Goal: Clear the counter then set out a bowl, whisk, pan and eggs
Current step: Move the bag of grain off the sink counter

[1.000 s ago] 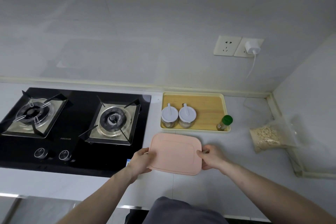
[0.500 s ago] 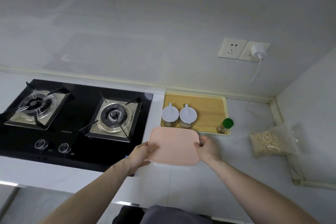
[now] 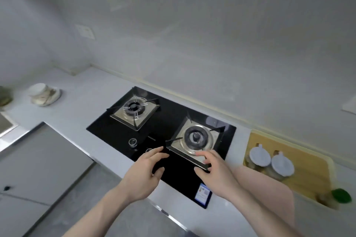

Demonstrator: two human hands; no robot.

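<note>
while held above the black hob, empty:
left hand (image 3: 143,174): lower centre of the frame, fingers loosely spread and holding nothing, fingertips reaching toward the control knobs (image 3: 133,142).
right hand (image 3: 213,172): just right of the left hand, fingers bent but relaxed, gripping nothing, hovering over the front corner of the right burner (image 3: 195,138).
pink cutting board (image 3: 269,190): lower right of the frame, lying flat on the counter, partly hidden behind the right forearm, just in front of the tray; neither hand touching it.
counter (image 3: 82,102): pale grey, running from upper left to lower right of the frame.
gas hob (image 3: 173,171): centre of the frame, glossy black, with two burners; left burner (image 3: 134,107) further back.
blue sticker (image 3: 202,194): on the front corner of the hob, below the right wrist.
wooden tray (image 3: 300,161): right of the frame, against the wall, light rim.
two white-lidded jars (image 3: 259,157): side by side at the near-left end of the tray.
green-capped bottle (image 3: 341,195): far right lower edge, at the front corner of the tray, blurred.
white cup and dish (image 3: 43,93): left of the frame, on the counter, well apart from the hob; details blurred.
bowl, whisk, pan, eggs: cannot tell where, none identifiable in view.
</note>
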